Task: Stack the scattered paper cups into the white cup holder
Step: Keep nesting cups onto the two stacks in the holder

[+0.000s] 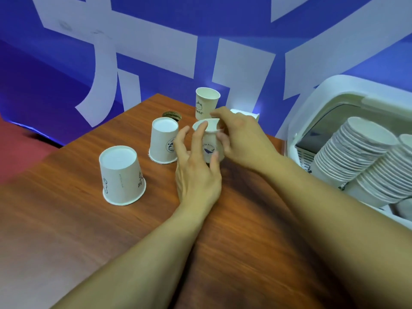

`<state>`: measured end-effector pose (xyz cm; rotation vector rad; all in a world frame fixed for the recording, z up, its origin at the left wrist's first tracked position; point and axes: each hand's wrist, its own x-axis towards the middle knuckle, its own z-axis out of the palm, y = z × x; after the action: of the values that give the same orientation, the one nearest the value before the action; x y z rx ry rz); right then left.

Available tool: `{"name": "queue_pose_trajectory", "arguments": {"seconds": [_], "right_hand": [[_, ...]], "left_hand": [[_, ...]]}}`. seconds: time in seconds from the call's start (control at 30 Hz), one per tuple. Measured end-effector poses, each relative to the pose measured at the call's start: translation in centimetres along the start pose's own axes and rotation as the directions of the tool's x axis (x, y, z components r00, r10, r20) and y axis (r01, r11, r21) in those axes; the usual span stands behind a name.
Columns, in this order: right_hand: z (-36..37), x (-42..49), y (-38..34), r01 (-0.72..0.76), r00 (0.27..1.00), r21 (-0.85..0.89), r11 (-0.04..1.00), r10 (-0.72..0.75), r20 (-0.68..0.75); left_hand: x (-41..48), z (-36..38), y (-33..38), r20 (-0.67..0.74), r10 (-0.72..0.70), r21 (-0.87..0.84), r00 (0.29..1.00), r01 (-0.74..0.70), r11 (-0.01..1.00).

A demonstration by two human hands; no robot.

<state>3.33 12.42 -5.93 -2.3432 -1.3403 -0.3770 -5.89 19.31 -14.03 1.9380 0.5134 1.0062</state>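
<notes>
Both forearms reach in over the wooden table (66,219). Left of the whale cup (210,146): two upturned cups (121,175), untouched. Left hand (196,172) and right hand (243,139) both curl fingers round the upright whale cup, rim pinched. Step: pickup. Next: carry it right into the white cup holder (312,103), nest on its stacks.

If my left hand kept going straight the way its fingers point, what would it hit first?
The left hand already touches the whale-print cup that both hands hold. Past that, its fingers aim toward the upright cup at the table's far edge, though depth is unclear.
</notes>
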Motion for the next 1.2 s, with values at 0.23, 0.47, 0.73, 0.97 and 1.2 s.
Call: {"name": "queue_pose_trajectory", "arguments": {"seconds": [0.23, 0.47, 0.73, 0.97, 1.2], "right_hand": [[-1.6, -2.3, 1.3, -0.096, 0.984, 0.184, 0.978, 0.121, -0.129], [0.3, 1.7, 6.0, -0.663, 0.717, 0.278, 0.696, 0.696, -0.032], [3.6, 3.9, 8.0, -0.769, 0.579, 0.390, 0.506, 0.810, 0.092], [0.2, 0.0, 3.5, -0.550, 0.784, 0.080, 0.831, 0.547, -0.294], [-7.1, -8.1, -1.8, -0.191, 0.837, 0.064, 0.980, 0.196, -0.510]], "left_hand": [[-0.4, 0.2, 0.1, -0.037, 0.111, 0.019, 0.993, -0.110, 0.994], [-0.3, 0.1, 0.1, -0.091, 0.088, -0.018, 0.992, -0.090, 0.996], [-0.3, 0.1, 0.1, -0.065, 0.075, -0.058, 0.995, -0.079, 0.995], [-0.7, -0.1, 0.7, -0.071, 0.122, -0.076, 0.990, -0.127, 0.989], [-1.9, -0.9, 3.1, -0.088, 0.287, -0.126, 0.954, -0.297, 0.947]]}}
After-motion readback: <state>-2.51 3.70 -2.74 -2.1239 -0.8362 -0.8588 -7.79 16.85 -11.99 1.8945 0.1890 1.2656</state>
